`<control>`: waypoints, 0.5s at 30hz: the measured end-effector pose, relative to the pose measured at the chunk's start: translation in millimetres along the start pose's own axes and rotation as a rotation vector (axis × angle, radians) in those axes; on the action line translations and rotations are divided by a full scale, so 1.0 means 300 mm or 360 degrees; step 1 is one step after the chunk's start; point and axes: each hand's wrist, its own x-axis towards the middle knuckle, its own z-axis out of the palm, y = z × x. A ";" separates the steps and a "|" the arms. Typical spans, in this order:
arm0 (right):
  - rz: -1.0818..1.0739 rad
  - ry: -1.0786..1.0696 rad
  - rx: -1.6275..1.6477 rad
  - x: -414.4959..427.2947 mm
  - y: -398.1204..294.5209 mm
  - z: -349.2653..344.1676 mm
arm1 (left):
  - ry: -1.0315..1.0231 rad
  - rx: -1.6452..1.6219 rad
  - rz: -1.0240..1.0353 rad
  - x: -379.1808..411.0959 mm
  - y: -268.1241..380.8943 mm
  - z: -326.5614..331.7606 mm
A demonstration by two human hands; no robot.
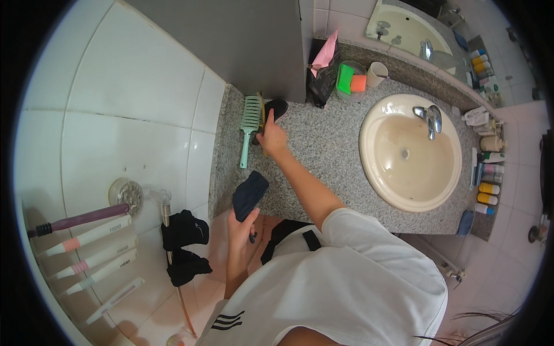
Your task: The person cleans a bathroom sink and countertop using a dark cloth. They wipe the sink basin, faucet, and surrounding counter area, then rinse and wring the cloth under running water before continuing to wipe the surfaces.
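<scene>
My left hand (239, 227) grips a dark navy piece that looks like folded cloth (251, 194), in front of the counter's near edge. A short dark end pokes out below that hand. Over the counter, my right hand (272, 137) is closed around the handle of a black hairbrush (277, 108), its index finger stretched along the brush. Partly under this hand lies a narrow yellow brush or comb (262, 113); its lower part is mostly hidden. Just left of it, a mint-green vent hairbrush (251, 116) lies with its handle towards me.
A cream washbasin (367, 149) with a chrome tap (432, 121) is set in the granite counter (320, 173). Behind stand a cup (378, 74), a bowl with sponges (351, 97) and a black pouch (322, 82). A grey cabinet (259, 47) overhangs the brushes; bottles (489, 188) line the right edge.
</scene>
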 end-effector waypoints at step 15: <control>-0.0381 0.0515 0.0077 0.006 0.124 -0.052 | 0.0004 0.0059 -0.0040 0.029 0.045 0.032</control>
